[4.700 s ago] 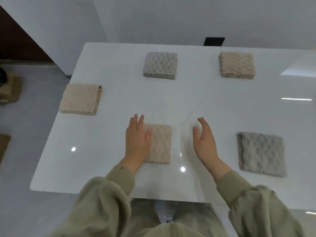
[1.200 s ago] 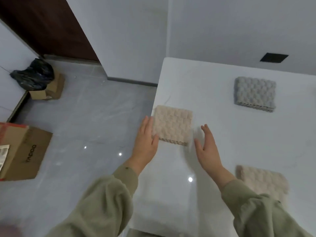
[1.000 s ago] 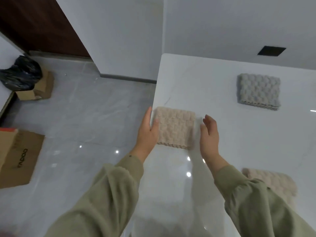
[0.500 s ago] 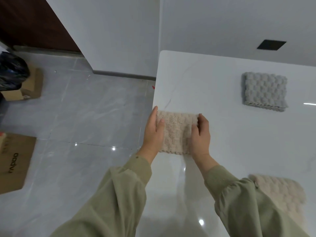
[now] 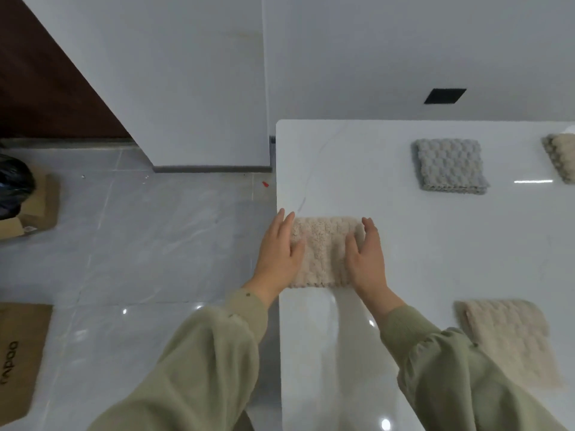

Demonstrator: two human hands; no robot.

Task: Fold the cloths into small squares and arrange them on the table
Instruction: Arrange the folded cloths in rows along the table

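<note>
Beige cloth (image 5: 323, 250), sides hidden beneath left hand (image 5: 278, 258), right hand (image 5: 367, 261)

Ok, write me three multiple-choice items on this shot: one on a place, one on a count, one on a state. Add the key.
1. Where does the beige cloth between the left hand and right hand lie?
A. mid-table
B. at the left edge of the table
C. on the floor

2. How many grey cloths show?
A. one
B. two
C. three

3. In what state is the grey cloth?
A. spread out in one layer
B. crumpled in a heap
C. folded into a square

Key:
1 B, its left side sits right by the table's left rim.
2 A, a single grey one lies far on the table.
3 C, stacked layers show along its near side.
</note>
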